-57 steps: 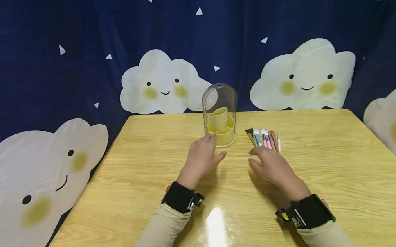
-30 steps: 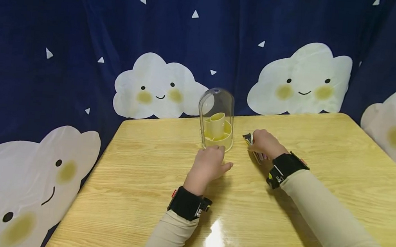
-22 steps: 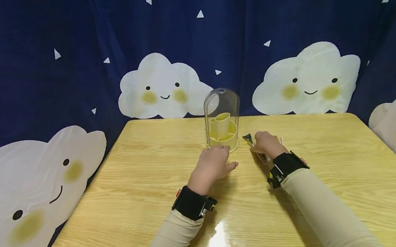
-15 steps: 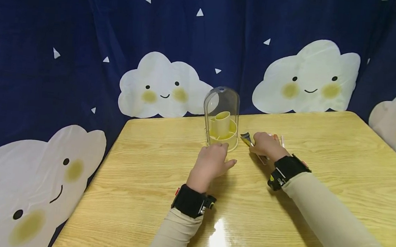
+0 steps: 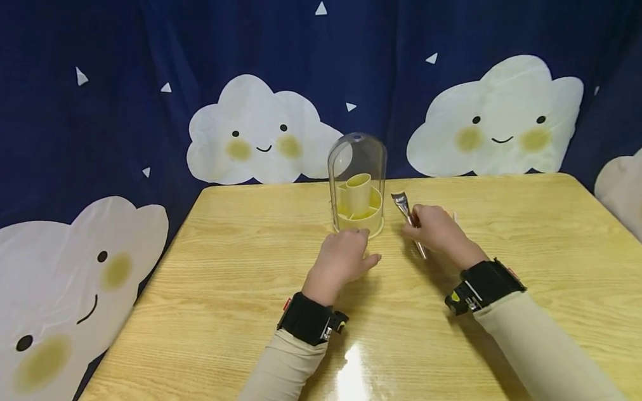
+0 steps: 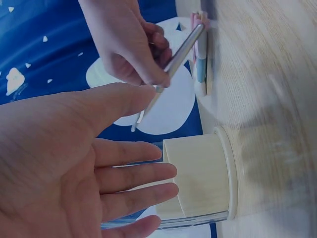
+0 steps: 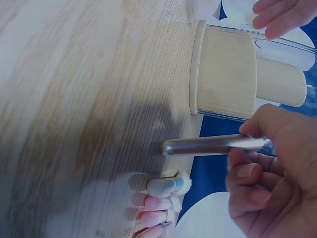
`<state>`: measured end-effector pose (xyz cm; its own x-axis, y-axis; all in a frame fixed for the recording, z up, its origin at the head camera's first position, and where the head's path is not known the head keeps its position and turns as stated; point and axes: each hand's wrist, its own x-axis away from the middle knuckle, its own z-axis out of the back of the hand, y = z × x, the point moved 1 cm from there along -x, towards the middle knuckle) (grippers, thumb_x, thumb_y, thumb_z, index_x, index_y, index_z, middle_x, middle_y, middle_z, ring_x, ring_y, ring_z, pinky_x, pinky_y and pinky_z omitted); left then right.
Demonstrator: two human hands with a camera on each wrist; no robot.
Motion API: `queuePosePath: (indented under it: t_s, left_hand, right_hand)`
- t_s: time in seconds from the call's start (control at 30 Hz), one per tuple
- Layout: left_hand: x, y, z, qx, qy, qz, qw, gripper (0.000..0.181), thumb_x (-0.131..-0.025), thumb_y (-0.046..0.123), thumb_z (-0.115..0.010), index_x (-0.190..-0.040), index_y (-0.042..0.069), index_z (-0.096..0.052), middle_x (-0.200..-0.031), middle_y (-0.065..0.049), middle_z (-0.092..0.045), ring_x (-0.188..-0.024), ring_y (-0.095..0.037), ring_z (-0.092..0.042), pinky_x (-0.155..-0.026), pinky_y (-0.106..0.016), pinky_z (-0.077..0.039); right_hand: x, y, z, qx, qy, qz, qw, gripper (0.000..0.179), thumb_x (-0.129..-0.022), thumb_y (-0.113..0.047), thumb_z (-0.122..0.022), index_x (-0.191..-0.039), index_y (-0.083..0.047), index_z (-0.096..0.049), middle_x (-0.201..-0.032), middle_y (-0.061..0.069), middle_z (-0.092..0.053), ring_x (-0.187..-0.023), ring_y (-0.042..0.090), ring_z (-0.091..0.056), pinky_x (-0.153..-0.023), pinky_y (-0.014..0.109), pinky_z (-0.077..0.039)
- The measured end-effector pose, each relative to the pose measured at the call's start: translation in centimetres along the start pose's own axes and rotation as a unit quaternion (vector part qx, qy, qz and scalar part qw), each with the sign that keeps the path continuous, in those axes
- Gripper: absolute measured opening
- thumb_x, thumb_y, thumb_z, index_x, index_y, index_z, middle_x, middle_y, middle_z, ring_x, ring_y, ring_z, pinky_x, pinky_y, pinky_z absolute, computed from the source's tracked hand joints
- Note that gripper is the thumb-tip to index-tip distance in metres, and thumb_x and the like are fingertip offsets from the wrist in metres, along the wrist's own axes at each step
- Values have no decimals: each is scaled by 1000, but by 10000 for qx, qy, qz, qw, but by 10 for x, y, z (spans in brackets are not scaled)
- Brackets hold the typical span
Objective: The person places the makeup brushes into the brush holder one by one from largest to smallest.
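Observation:
My right hand (image 5: 441, 230) pinches a makeup brush (image 5: 403, 205) with a silvery handle and flat dark bristles. In the right wrist view the brush handle (image 7: 198, 145) sticks out from between thumb and index finger, its end over the wood. A pale yellow brush holder (image 5: 362, 222) with several compartments and a taller middle cup stands under a clear dome (image 5: 359, 153). My left hand (image 5: 339, 259) lies just in front of the holder. Its fingers (image 6: 133, 174) are extended beside the holder's wall and grip nothing.
More makeup brushes (image 7: 158, 203), with pink and pale handles, lie side by side on the table, mostly behind the right hand in the head view. The wooden table (image 5: 222, 281) reaches back to a dark blue curtain (image 5: 290, 32) printed with clouds.
My right hand has gone from hovering at the row of brushes to pinching the flat dark one, now apart from the others. My left hand has drawn back slightly from the holder.

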<state>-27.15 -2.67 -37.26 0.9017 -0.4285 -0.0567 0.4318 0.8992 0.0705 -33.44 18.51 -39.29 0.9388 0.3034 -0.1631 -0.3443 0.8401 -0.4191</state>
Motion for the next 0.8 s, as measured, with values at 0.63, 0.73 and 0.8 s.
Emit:
queuePosePath:
  t_s: [0.63, 0.73, 0.8]
  left_hand:
    - [0, -1, 2, 70, 86, -100, 9999, 47, -98, 46, -66, -125, 8, -67, -110, -6, -71, -98, -21, -69, -80, -39, -57]
    - [-1, -1, 1, 103, 76, -101, 9999, 47, -98, 46, -65, -127, 8, -66, -111, -6, -71, -99, -21, -69, -81, -39, -57]
    - [-1, -1, 1, 147, 75, -98, 9998, 48, -98, 45, -66, -128, 8, -66, -113, -7, -72, -101, -22, -70, -81, -39, -57]
  right_hand:
    - [16, -9, 5, -1492, 1106, 537, 9811, 18, -101, -6, -60, -110, 4, -49, -85, 21, -69, -59, 25, -66, -51, 26, -50]
    - [17, -10, 7, -1523, 1288, 662, 9777, 19, -101, -6, -62, -112, 6, -51, -87, 21, -70, -61, 25, -67, -53, 24, -50]
    - [16, -10, 9, -1406, 1420, 760, 9769, 19, -100, -5, -64, -110, 6, -53, -88, 20, -71, -65, 25, -67, -56, 25, -51]
